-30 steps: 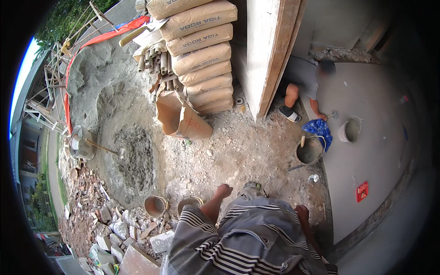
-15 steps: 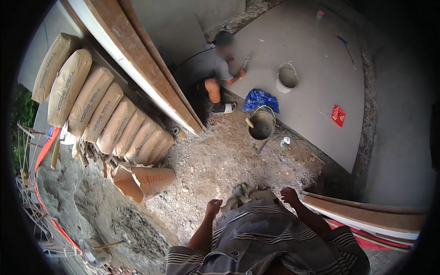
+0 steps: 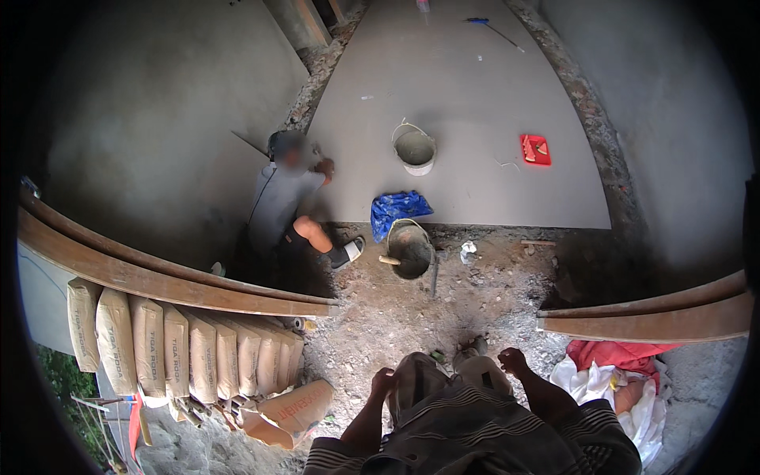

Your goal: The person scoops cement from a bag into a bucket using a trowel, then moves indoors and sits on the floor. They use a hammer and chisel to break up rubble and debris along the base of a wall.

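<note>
My left hand (image 3: 383, 382) hangs beside my left leg, its fingers loosely bent and nothing visible in it. On the other side, my right hand (image 3: 513, 361) hangs near my right leg, fingers slightly apart and empty. Neither touches a thing. Ahead on the rubble ground stands a mortar-stained bucket (image 3: 413, 257) with a wooden-handled tool (image 3: 389, 260) at its rim. Just behind it lies a crumpled blue plastic sheet (image 3: 398, 210). A second bucket (image 3: 416, 152), filled with grey mix, stands on the smooth grey floor (image 3: 475, 190).
A co-worker (image 3: 281, 194) crouches at the floor's left edge, holding a small tool. A red tray (image 3: 535, 149) and a blue-handled tool (image 3: 495, 32) lie on the floor. Paper cement bags (image 3: 150, 348) line the left. Wooden frames (image 3: 645, 315) flank the opening; red and white sacks (image 3: 606, 372) lie right.
My view has turned left, so the cement bags, buckets and co-worker sit differently in it. Red and white sacks have come into view at right. Both hands remain at my sides.
</note>
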The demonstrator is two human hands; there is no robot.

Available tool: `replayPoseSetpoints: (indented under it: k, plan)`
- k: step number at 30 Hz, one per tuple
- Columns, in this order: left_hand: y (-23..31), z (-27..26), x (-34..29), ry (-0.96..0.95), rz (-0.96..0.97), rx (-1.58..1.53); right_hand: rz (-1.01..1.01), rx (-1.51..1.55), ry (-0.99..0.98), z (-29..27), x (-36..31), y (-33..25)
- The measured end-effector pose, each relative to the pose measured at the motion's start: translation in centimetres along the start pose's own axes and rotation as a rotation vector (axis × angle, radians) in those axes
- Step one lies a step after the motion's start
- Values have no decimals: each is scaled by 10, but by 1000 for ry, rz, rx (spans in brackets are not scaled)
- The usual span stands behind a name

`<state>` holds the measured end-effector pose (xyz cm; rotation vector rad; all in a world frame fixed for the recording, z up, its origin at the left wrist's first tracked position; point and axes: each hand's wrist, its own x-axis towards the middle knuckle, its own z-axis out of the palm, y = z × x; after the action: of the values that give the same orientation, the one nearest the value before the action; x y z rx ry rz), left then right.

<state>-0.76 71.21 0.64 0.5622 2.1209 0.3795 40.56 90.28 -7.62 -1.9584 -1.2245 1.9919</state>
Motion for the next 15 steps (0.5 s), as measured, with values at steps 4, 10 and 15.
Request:
replayPoseSetpoints:
  k: [4,10,15]
  plan:
    - [27,-3,16,-2,80,161,68,-37,127,-32,-24,-13]
    - [37,11,33,-91,251,381,118,11,217,-45,-16,-9]
    - [15,23,47,-285,636,675,-33,-42,280,-10,-4,-5]
